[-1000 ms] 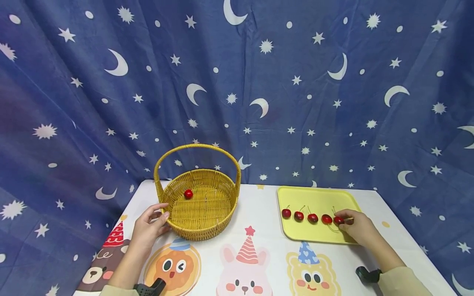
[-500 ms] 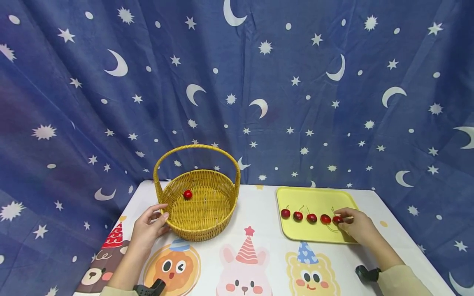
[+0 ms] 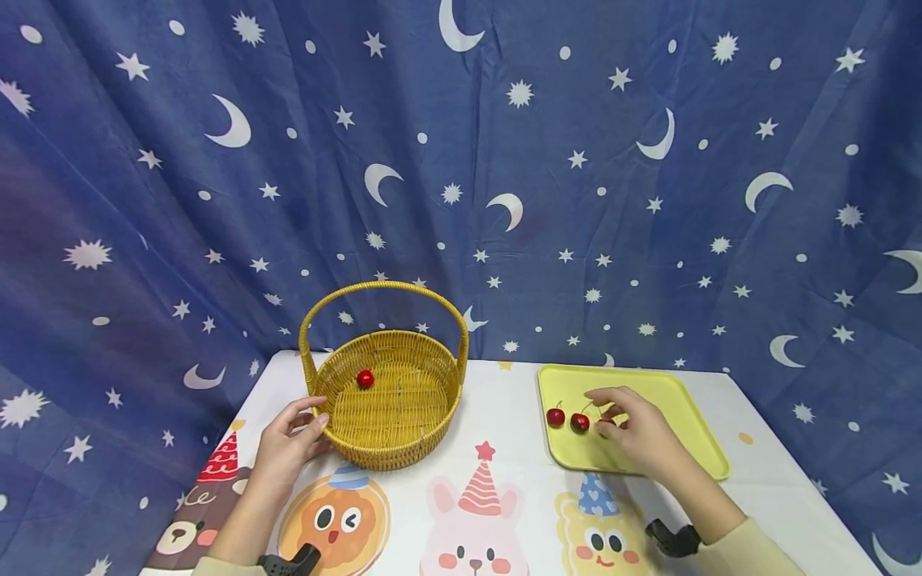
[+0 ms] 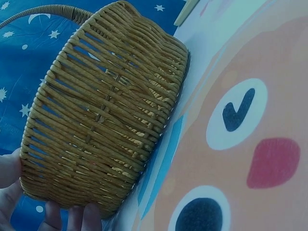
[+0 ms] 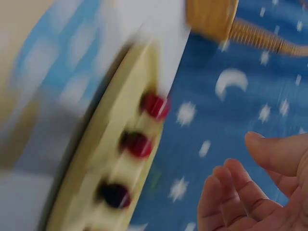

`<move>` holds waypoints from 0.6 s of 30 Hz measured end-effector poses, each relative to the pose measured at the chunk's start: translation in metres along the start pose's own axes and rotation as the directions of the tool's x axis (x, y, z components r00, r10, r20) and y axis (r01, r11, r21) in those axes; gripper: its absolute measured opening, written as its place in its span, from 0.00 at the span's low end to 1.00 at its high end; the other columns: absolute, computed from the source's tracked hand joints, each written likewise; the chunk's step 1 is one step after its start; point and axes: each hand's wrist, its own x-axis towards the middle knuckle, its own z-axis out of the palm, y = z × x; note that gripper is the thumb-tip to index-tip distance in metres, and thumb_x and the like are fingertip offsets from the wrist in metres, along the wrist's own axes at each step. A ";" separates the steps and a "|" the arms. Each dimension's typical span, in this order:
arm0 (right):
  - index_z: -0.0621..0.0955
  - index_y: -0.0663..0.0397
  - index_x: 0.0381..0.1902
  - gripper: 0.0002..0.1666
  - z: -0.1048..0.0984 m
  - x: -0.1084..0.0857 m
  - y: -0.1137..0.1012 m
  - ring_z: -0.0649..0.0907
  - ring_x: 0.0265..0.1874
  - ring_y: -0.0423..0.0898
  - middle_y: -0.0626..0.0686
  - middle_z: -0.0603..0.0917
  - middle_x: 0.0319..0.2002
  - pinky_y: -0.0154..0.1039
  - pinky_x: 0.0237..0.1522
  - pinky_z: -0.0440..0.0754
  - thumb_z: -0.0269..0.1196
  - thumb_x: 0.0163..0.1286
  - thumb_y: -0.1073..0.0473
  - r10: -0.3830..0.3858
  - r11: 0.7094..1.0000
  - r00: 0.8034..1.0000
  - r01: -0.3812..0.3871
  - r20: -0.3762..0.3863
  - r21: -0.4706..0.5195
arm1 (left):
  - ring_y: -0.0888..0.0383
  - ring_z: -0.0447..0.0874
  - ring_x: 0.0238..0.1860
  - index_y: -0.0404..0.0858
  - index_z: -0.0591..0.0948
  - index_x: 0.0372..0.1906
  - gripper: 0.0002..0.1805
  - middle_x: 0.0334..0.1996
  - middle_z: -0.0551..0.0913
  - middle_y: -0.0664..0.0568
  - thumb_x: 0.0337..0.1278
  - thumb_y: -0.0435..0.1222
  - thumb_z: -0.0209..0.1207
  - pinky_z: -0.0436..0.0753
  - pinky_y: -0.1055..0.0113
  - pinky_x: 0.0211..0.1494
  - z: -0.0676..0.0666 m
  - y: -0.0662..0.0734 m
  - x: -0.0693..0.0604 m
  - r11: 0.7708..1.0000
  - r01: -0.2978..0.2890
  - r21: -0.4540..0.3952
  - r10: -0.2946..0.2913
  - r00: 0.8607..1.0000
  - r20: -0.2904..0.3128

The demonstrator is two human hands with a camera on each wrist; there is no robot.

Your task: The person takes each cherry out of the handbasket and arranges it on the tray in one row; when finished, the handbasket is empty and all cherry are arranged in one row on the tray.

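A woven yellow basket (image 3: 392, 456) with a tall arched handle stands left of the middle, a red cherry (image 3: 365, 379) inside it. My left hand (image 3: 288, 440) grips the basket's near left side; in the left wrist view its fingertips (image 4: 74, 216) lie against the outer weave. Over a yellow tray (image 3: 691, 424) on the right hovers my right hand (image 3: 641, 432), fingers loosely bent and thumb apart. No held item shows in the right wrist view, where several cherries (image 5: 139, 144) look blurred. The head view shows two whole cherries (image 3: 579, 422) on the tray; a third is partly behind the fingers.
A white tablecloth (image 3: 504, 424) with printed cartoon figures covers the table, with cloth visible between basket and tray. Behind the table hangs a blue curtain (image 3: 461, 240) with moons and stars, close to the back edge.
My right hand has left the rightmost cherry and moved left along the row, now covering the cherries on the right. The left hand and basket have stayed put.
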 end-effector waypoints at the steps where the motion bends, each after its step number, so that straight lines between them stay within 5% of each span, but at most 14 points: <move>1: 0.85 0.52 0.62 0.28 0.006 0.002 -0.010 0.88 0.47 0.53 0.56 0.87 0.54 0.44 0.47 0.92 0.74 0.65 0.74 -0.012 0.999 1.000 0.012 0.011 0.031 | 0.65 0.87 0.41 0.39 0.75 0.73 0.23 0.49 0.73 0.50 0.79 0.36 0.61 0.93 0.66 0.51 0.000 0.000 0.000 1.000 0.004 -0.001 -0.004 1.000 0.000; 5: 0.86 0.46 0.62 0.30 0.029 0.011 -0.051 0.87 0.47 0.50 0.50 0.87 0.53 0.36 0.46 0.90 0.73 0.65 0.74 -0.066 0.989 0.996 0.056 0.067 0.135 | 0.65 0.87 0.41 0.38 0.75 0.74 0.24 0.49 0.72 0.49 0.80 0.35 0.60 0.93 0.66 0.51 0.001 0.000 0.000 1.000 0.005 0.002 -0.005 1.000 0.001; 11: 0.85 0.39 0.62 0.30 0.062 0.029 -0.108 0.88 0.49 0.50 0.45 0.87 0.51 0.39 0.49 0.89 0.73 0.67 0.71 -0.173 0.956 0.976 0.135 0.129 0.261 | 0.65 0.87 0.43 0.38 0.73 0.76 0.25 0.50 0.71 0.49 0.81 0.35 0.59 0.92 0.66 0.52 0.002 0.002 0.000 1.000 0.001 0.011 -0.001 1.000 0.005; 18: 0.85 0.44 0.64 0.28 0.106 0.062 -0.159 0.87 0.50 0.48 0.49 0.88 0.53 0.38 0.49 0.88 0.70 0.70 0.71 -0.283 0.905 0.942 0.199 0.182 0.376 | 0.65 0.87 0.44 0.38 0.73 0.76 0.25 0.51 0.72 0.49 0.81 0.36 0.59 0.92 0.67 0.53 0.001 0.002 -0.001 1.000 -0.002 0.014 0.002 1.000 0.005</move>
